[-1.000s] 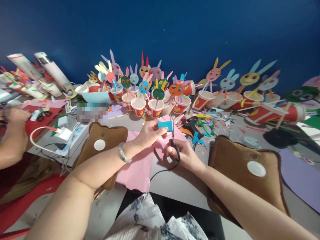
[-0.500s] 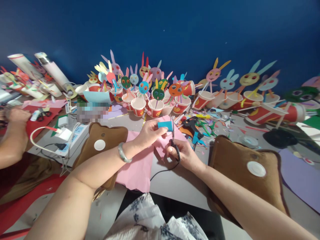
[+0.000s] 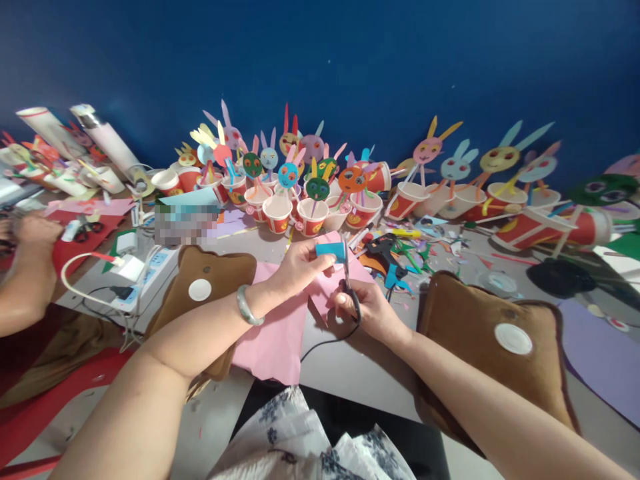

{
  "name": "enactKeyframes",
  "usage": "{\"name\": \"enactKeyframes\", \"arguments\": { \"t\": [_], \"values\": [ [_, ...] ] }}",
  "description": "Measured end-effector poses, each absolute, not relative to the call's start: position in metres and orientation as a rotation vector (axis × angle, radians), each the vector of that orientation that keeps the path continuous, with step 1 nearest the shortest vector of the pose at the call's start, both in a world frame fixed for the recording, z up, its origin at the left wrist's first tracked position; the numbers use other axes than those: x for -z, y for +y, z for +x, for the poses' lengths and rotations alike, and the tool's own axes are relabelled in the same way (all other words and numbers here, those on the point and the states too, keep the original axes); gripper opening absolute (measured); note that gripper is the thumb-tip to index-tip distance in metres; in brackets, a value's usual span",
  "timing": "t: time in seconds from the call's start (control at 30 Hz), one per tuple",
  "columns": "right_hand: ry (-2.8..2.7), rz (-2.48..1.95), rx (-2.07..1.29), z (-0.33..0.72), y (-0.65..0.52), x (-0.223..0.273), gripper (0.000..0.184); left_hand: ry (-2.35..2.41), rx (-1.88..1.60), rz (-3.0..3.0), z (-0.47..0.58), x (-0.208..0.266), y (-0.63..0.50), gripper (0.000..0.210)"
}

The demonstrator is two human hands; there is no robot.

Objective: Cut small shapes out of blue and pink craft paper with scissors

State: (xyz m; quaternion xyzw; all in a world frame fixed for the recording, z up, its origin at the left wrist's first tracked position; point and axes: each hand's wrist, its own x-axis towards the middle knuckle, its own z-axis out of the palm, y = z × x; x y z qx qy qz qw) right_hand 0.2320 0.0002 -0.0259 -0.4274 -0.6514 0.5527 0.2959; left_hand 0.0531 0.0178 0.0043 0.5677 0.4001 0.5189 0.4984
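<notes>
- For a clean snip here, I'd pinch the small bright-blue paper rectangle (image 3: 326, 252) flat and firm, because loose paper tends to fold between blades.
- I'd also line up the black-handled metal scissors (image 3: 354, 297) before squeezing; they're right at the paper's right-hand edge. Honestly can't tell how far apart the blades are.
- Better to turn the paper than twist the cutting wrist, imo, and watch that left thumb.
- Left hand (image 3: 303, 263): closed in a narrow pinch, thumb on the near face of the blue piece, fingers mostly hidden behind it.
- Right hand (image 3: 373, 307): curled around the scissor handles, blades pointing away from the body. Exact finger placement in the loops is too hidden to call.
- The blue piece is held up over the big pale-pink paper sheet (image 3: 275, 313) on the grey tabletop (image 3: 380, 370), well short of the red-and-white paper cups (image 3: 313, 220).
- That thin black cord (image 3: 327, 343) passes near the right hand, so mind it.
</notes>
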Motion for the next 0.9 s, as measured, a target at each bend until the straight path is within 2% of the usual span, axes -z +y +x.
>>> {"name": "enactKeyframes", "arguments": {
  "t": [0.9],
  "values": [
    [-1.755, -1.173, -1.420, 0.2336, 0.0018, 0.0348, 0.054, 0.935, -1.281, 1.363, 0.0530, -0.0054, 0.0169, 0.016]
  ]
}}
